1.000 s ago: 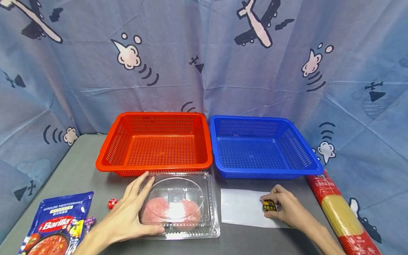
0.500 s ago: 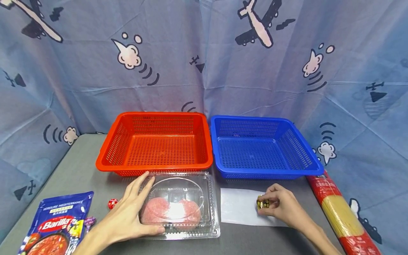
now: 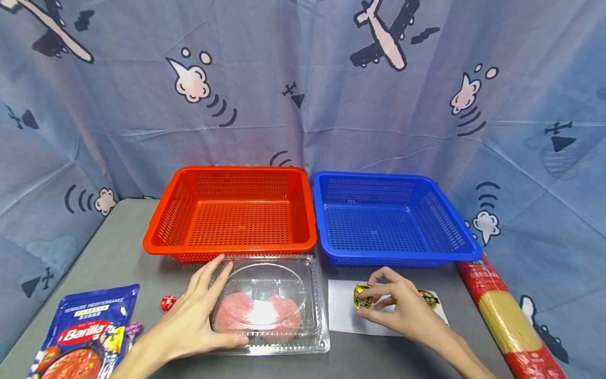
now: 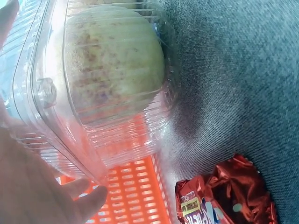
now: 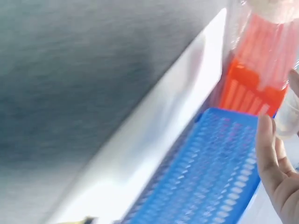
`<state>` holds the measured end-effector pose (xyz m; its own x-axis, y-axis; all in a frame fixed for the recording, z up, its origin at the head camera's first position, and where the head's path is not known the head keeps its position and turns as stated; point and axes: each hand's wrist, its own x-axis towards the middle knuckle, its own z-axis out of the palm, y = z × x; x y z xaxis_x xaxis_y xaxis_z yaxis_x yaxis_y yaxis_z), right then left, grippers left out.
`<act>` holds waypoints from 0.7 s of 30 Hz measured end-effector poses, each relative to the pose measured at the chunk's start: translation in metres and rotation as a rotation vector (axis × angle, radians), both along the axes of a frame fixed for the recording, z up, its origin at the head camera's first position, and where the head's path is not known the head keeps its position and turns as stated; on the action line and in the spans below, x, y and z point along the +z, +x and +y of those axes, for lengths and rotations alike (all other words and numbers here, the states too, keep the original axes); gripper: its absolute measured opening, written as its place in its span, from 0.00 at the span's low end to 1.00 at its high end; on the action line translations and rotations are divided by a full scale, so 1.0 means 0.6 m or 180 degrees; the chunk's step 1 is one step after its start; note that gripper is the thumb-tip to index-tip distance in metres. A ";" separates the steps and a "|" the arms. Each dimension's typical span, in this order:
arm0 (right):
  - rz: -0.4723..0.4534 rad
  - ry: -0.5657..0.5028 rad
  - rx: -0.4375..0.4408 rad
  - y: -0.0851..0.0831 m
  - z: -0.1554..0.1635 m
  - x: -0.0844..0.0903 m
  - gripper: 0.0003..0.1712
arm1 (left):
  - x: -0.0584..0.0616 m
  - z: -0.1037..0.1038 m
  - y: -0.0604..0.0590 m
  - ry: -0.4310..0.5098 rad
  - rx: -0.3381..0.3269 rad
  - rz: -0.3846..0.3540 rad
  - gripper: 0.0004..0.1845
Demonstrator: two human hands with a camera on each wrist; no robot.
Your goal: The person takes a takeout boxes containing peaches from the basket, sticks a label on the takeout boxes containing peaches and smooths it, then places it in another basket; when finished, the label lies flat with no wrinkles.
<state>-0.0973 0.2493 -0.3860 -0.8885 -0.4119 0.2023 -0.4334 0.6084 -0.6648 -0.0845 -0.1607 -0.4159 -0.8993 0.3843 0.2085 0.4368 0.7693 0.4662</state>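
Here we see two hands at work on the desk (image 3: 118, 247), before two baskets.

The left hand (image 3: 189, 321) lies flat against the clear box (image 3: 270, 302), fingers straight; the box's long side runs left to right and it holds two pink cakes. The right hand (image 3: 400, 310) pinches one small yellow packet (image 3: 362, 297) above the white paper (image 3: 343, 313). A second packet (image 3: 430, 298) lies behind this hand. Only the left wrist view shows the red candy (image 4: 224, 196) closely; the right wrist view is blurred. We count one orange basket (image 3: 232, 210) and one blue basket (image 3: 393, 216).

Orange basket (image 3: 230, 213), blue basket (image 3: 389, 217)
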 end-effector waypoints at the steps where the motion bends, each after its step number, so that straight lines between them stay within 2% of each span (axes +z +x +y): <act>1: 0.0162 -0.0009 0.0038 0.001 -0.007 0.004 0.09 | 0.000 0.000 0.000 -0.0003 0.0007 0.0004 0.69; 4: 0.0574 0.0020 0.0130 0.003 -0.031 0.019 0.10 | -0.001 0.000 0.000 -0.0012 0.0031 -0.0013 0.69; 8: 0.0843 0.0108 0.0324 -0.001 -0.062 0.040 0.11 | -0.001 0.004 -0.002 -0.0038 0.0038 0.0026 0.69; 13: 0.0965 0.0338 0.0584 -0.014 -0.103 0.064 0.09 | -0.001 0.010 -0.005 -0.0086 0.0034 0.0086 0.69; 21: 0.0919 0.0749 0.0899 -0.030 -0.174 0.087 0.09 | -0.003 0.011 -0.006 -0.0101 0.0046 0.0037 0.69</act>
<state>-0.1151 0.1447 -0.3337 -0.6561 -0.6938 0.2970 -0.7507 0.5599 -0.3506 -0.0880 -0.1540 -0.4175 -0.9024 0.3780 0.2070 0.4309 0.7899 0.4364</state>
